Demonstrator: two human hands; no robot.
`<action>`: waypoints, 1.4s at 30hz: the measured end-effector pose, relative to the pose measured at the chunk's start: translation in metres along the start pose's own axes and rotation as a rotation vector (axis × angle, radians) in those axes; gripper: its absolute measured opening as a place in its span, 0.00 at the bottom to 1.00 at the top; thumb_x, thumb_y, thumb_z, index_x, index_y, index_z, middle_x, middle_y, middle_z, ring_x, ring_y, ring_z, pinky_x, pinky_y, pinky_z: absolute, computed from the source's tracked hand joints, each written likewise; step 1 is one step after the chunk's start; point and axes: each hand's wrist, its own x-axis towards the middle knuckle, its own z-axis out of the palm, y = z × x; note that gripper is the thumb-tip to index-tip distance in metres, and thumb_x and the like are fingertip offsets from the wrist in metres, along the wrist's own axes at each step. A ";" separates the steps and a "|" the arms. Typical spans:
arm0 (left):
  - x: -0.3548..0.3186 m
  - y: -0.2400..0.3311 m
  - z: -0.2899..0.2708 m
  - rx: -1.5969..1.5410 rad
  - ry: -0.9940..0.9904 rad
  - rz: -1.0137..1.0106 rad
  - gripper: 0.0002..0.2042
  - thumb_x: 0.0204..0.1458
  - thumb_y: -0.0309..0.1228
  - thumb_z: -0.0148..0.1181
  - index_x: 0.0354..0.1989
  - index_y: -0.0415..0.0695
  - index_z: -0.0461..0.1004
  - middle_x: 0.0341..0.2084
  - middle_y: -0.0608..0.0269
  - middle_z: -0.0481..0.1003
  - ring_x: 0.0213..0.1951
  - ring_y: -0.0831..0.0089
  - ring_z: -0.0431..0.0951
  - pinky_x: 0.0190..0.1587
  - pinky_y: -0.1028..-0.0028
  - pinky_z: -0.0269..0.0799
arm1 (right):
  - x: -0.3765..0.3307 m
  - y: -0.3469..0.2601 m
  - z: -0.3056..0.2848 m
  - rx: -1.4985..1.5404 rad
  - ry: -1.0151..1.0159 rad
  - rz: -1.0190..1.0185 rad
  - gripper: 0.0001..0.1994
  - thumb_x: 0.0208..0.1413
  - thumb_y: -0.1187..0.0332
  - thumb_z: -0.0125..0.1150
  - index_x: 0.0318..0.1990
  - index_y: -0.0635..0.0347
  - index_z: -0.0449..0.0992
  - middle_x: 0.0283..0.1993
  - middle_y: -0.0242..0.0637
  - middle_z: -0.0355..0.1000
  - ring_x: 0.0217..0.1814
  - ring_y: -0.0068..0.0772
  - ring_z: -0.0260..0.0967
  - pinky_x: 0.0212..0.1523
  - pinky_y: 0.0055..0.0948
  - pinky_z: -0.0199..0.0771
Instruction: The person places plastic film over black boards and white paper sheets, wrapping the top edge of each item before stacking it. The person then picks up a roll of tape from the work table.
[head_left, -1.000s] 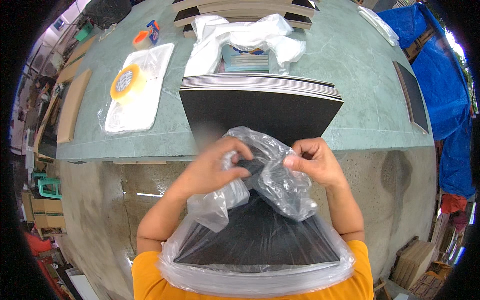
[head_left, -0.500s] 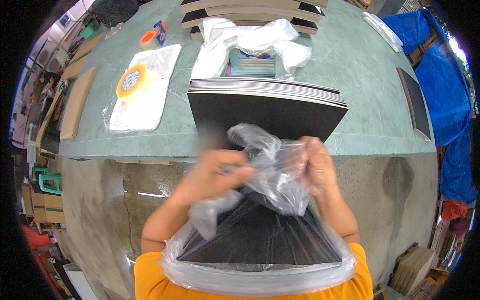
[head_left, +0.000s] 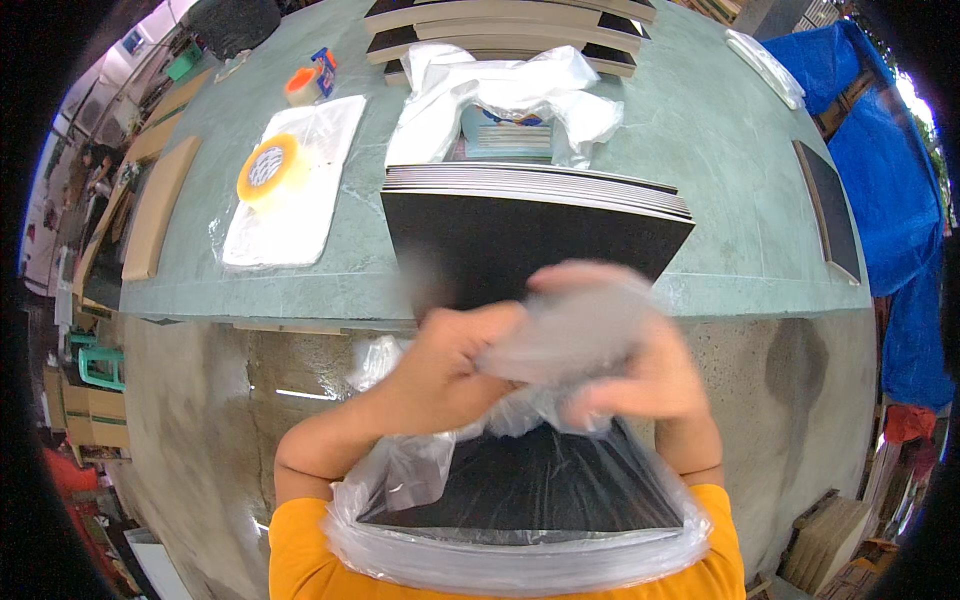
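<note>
Against my front a clear plastic bag (head_left: 410, 475) wraps a stack of black boards (head_left: 540, 485) with pale edges. Its gathered top rises between my hands. My left hand (head_left: 455, 355) is closed, thumb and fingers pinching the bunched plastic. Around the other side of the plastic curves my right hand (head_left: 665, 365), smeared by motion; its thumb and fingers look apart, and its grip is unclear. Just beyond my hands, another stack of black boards (head_left: 530, 235) stands tilted at the table's near edge, its lower part hidden behind my hands.
The green table (head_left: 730, 200) bears an open white plastic bag (head_left: 430, 110) around blue printed items. At left, a yellow tape roll (head_left: 268, 170) lies on flat plastic bags (head_left: 290, 230), near a tape dispenser (head_left: 312, 80). More boards (head_left: 510, 30) are stacked at the back.
My right hand has turned and come inward over the bunched plastic. My left hand has shifted slightly right. The bag's gathered top has been moved and bunched between them.
</note>
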 end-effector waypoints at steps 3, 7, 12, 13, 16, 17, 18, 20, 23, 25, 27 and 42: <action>0.005 -0.010 -0.006 -0.162 0.046 -0.056 0.10 0.47 0.32 0.57 0.34 0.39 0.72 0.25 0.64 0.74 0.30 0.81 0.70 0.33 0.80 0.64 | -0.009 0.027 -0.011 0.476 0.227 0.454 0.10 0.45 0.67 0.59 0.34 0.61 0.72 0.30 0.34 0.71 0.32 0.24 0.66 0.37 0.22 0.66; 0.013 -0.013 -0.015 -0.424 0.190 -0.058 0.07 0.51 0.28 0.47 0.31 0.41 0.73 0.25 0.69 0.73 0.28 0.82 0.69 0.32 0.79 0.64 | -0.010 0.028 0.003 0.380 -0.466 0.566 0.10 0.45 0.67 0.60 0.34 0.62 0.72 0.31 0.35 0.71 0.32 0.26 0.68 0.35 0.26 0.69; 0.009 -0.015 -0.035 -0.276 -0.363 0.026 0.09 0.51 0.31 0.49 0.35 0.40 0.70 0.27 0.69 0.72 0.28 0.82 0.70 0.31 0.79 0.65 | -0.029 0.019 -0.013 0.361 -0.033 0.354 0.14 0.49 0.62 0.54 0.36 0.65 0.71 0.31 0.35 0.70 0.31 0.27 0.67 0.33 0.28 0.70; 0.010 -0.022 -0.042 -0.288 -0.648 0.017 0.10 0.51 0.33 0.50 0.37 0.40 0.69 0.27 0.68 0.72 0.28 0.81 0.70 0.31 0.79 0.65 | -0.032 0.017 -0.010 0.402 -0.054 0.325 0.15 0.48 0.61 0.55 0.36 0.65 0.70 0.31 0.37 0.70 0.30 0.30 0.68 0.32 0.30 0.70; -0.040 -0.076 -0.046 -0.686 0.048 -0.153 0.17 0.51 0.38 0.49 0.46 0.43 0.64 0.35 0.65 0.70 0.31 0.76 0.71 0.33 0.76 0.68 | -0.013 0.063 -0.017 0.843 -1.005 0.068 0.19 0.45 0.56 0.56 0.31 0.68 0.68 0.27 0.45 0.69 0.28 0.37 0.68 0.29 0.34 0.66; -0.050 -0.074 -0.047 -0.690 0.063 -0.145 0.16 0.51 0.38 0.48 0.45 0.43 0.63 0.35 0.63 0.70 0.32 0.75 0.72 0.33 0.75 0.68 | -0.009 0.052 -0.016 0.670 -1.222 0.203 0.21 0.45 0.55 0.57 0.31 0.69 0.67 0.27 0.47 0.68 0.29 0.40 0.68 0.30 0.34 0.65; -0.058 -0.073 -0.048 -0.690 0.078 -0.134 0.16 0.51 0.39 0.47 0.44 0.44 0.62 0.35 0.61 0.70 0.33 0.73 0.72 0.32 0.73 0.69 | -0.004 0.042 -0.016 0.459 -1.445 0.298 0.22 0.44 0.54 0.57 0.31 0.70 0.66 0.26 0.49 0.68 0.30 0.43 0.68 0.31 0.34 0.65; -0.006 0.002 -0.054 -0.232 -0.655 -0.053 0.11 0.51 0.36 0.47 0.36 0.41 0.63 0.29 0.55 0.71 0.30 0.67 0.73 0.30 0.70 0.69 | -0.024 0.042 -0.024 -0.119 -1.307 0.377 0.25 0.42 0.53 0.60 0.37 0.70 0.67 0.30 0.50 0.70 0.35 0.48 0.68 0.40 0.38 0.65; -0.012 0.005 -0.031 0.652 -0.859 -0.131 0.08 0.46 0.32 0.50 0.30 0.39 0.64 0.21 0.51 0.71 0.26 0.60 0.73 0.27 0.67 0.69 | -0.034 0.013 -0.048 -1.187 -0.982 0.546 0.25 0.38 0.57 0.63 0.41 0.66 0.69 0.33 0.48 0.70 0.39 0.45 0.69 0.40 0.42 0.66; -0.026 -0.027 -0.025 1.052 -0.555 -0.123 0.07 0.42 0.28 0.52 0.27 0.38 0.66 0.17 0.52 0.70 0.23 0.58 0.73 0.25 0.66 0.69 | -0.031 0.001 -0.049 -1.460 -0.816 0.354 0.21 0.39 0.60 0.60 0.40 0.65 0.70 0.33 0.46 0.70 0.40 0.42 0.69 0.43 0.42 0.65; -0.028 -0.052 -0.041 1.200 -0.331 0.001 0.06 0.38 0.27 0.52 0.25 0.39 0.68 0.16 0.54 0.70 0.23 0.59 0.74 0.23 0.66 0.69 | -0.028 -0.031 -0.041 -1.389 -0.774 0.105 0.15 0.41 0.63 0.57 0.36 0.63 0.72 0.31 0.42 0.69 0.41 0.38 0.68 0.45 0.41 0.64; -0.037 -0.056 -0.034 1.061 -0.521 -0.053 0.08 0.42 0.33 0.53 0.23 0.39 0.70 0.14 0.53 0.70 0.23 0.61 0.75 0.23 0.63 0.68 | -0.037 0.008 -0.058 -1.212 -1.085 0.374 0.10 0.36 0.65 0.61 0.27 0.58 0.75 0.29 0.42 0.73 0.34 0.40 0.71 0.35 0.39 0.70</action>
